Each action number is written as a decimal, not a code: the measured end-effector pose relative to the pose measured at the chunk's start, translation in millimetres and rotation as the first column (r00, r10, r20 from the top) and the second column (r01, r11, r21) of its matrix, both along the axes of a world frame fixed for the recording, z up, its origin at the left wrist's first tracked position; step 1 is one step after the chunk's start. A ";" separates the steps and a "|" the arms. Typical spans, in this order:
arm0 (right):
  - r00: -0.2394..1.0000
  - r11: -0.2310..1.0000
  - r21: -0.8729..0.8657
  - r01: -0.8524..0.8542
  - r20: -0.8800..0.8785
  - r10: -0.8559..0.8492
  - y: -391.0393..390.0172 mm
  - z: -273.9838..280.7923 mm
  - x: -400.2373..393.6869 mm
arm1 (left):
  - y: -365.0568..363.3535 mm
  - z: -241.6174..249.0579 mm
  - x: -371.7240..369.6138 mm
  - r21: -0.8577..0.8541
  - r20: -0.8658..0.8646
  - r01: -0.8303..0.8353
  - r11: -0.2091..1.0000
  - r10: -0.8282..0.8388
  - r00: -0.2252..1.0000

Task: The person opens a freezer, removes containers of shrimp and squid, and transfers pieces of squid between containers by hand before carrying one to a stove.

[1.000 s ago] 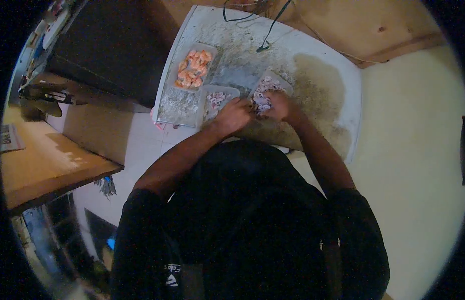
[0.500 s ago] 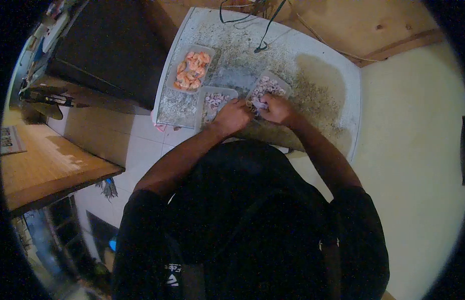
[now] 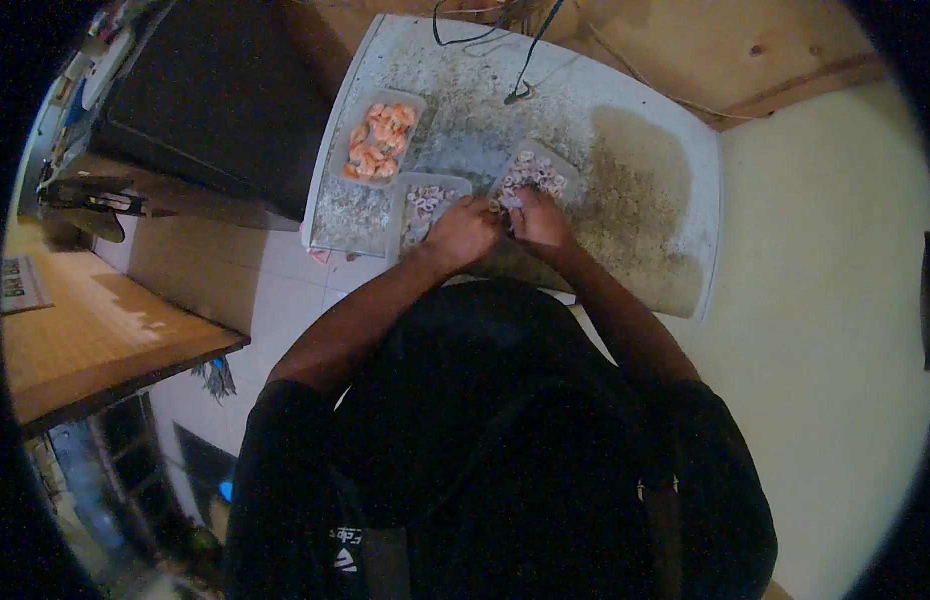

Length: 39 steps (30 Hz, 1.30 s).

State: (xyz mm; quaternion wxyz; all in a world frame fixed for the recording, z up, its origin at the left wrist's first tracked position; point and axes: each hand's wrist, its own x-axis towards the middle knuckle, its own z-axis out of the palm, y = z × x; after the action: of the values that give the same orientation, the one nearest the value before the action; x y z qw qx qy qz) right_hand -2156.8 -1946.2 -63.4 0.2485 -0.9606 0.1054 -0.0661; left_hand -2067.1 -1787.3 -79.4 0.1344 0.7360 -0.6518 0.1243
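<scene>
My left hand (image 3: 463, 232) and my right hand (image 3: 538, 222) meet over the near edge of a speckled white board (image 3: 625, 110). Both close on a small pale piece (image 3: 502, 204) pinched between the fingertips. Just beyond them lies a clear tray of pale pink peeled shrimp (image 3: 533, 172). A second clear tray with a few pink pieces (image 3: 425, 200) sits left of my left hand. Farther left, a third tray (image 3: 382, 138) holds orange shrimp.
A black cable (image 3: 520, 60) trails across the far edge of the board. A wet dark patch (image 3: 640, 200) spreads over the board's right half. A dark cabinet (image 3: 215, 90) and a wooden shelf (image 3: 95, 340) stand left; pale floor lies right.
My right hand has drawn left and nearer to my left hand, uncovering more of the pale shrimp tray. The view has shifted slightly.
</scene>
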 end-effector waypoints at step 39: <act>0.993 0.532 0.842 0.090 -0.119 0.020 -58.0 37.0 -2.5 | -45.7 30.9 1.1 -0.092 -0.996 -0.309 0.946 -0.089 0.027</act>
State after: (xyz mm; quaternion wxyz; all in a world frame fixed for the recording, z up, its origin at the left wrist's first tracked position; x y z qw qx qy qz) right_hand -2159.4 -2004.2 -26.4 0.6739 -0.7206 0.1576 0.0431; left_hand -2066.1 -1833.1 -48.5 0.6420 0.6347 -0.2886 -0.3188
